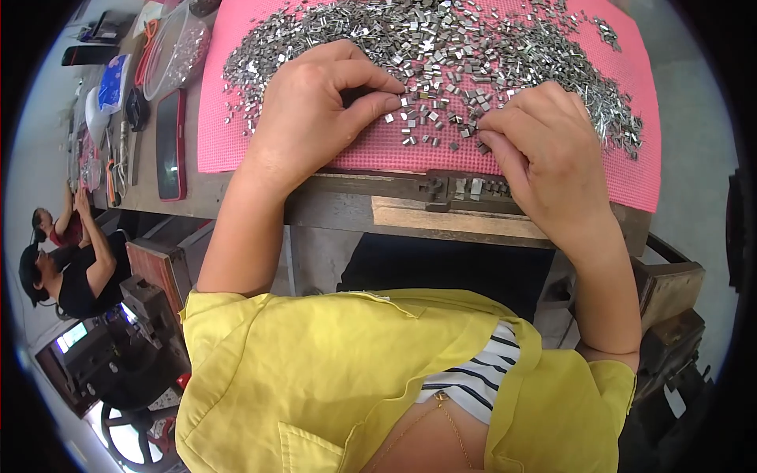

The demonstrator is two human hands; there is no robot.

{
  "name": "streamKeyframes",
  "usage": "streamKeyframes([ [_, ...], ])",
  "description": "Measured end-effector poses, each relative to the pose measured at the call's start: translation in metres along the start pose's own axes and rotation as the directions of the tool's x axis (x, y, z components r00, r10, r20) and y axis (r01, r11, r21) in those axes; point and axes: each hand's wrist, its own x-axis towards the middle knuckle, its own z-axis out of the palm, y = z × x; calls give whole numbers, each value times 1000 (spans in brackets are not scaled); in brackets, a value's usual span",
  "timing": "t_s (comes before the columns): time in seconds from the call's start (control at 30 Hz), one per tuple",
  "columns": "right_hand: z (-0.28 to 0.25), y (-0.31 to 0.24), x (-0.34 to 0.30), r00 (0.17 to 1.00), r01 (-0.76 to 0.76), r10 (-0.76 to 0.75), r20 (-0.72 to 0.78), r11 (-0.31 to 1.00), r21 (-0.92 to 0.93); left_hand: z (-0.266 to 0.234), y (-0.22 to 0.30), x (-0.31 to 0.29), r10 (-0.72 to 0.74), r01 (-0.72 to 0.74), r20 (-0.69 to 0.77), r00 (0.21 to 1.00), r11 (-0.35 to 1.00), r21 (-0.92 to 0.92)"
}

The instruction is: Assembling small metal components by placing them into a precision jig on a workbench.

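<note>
Many small, shiny metal pieces (426,59) lie heaped and scattered over a pink mesh mat (225,150). My left hand (315,110) rests over the mat's near left part. Its thumb and index finger are pinched together beside some loose pieces; whatever they hold is too small to make out. To the right, my right hand (552,146) is closed in a pinch, its fingertips on a small metal piece at the edge of the scattered ones. Just below the hands, a dark metal rail fixture (438,189) runs along the table's front edge, with several small metal pieces (476,188) in it.
A red-edged phone (171,146) lies left of the mat. Beyond it are a clear plastic container (169,59), a blue packet (114,83) and hand tools (114,169). Two people (75,268) are at the far left, near dark machinery (118,355). A wooden strip (457,219) lines the table front.
</note>
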Motion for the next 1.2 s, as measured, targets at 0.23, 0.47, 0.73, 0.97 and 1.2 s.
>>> streamKeyframes([
  [0.23, -2, 0, 7, 994, -61, 61, 86, 998, -7, -6, 0, 4, 174, -184, 81, 981, 972, 148],
  [0.47, 5, -4, 3, 996, -78, 81, 49, 995, -60, -12, 8, -6, 132, -142, 72, 989, 975, 168],
  [0.73, 8, -3, 2, 997, -70, 72, 22, 995, -75, -11, 11, -17, 143, -142, 13, 990, 964, 224],
  [0.97, 11, -4, 2, 999, -45, 44, -15, 995, -87, -1, 24, -29, 4, 18, -118, 993, 983, 182],
  [1.2, 16, -4, 0, 998, -26, 19, -53, 992, -126, 1, 26, -31, 5, 18, -116, 993, 981, 191],
])
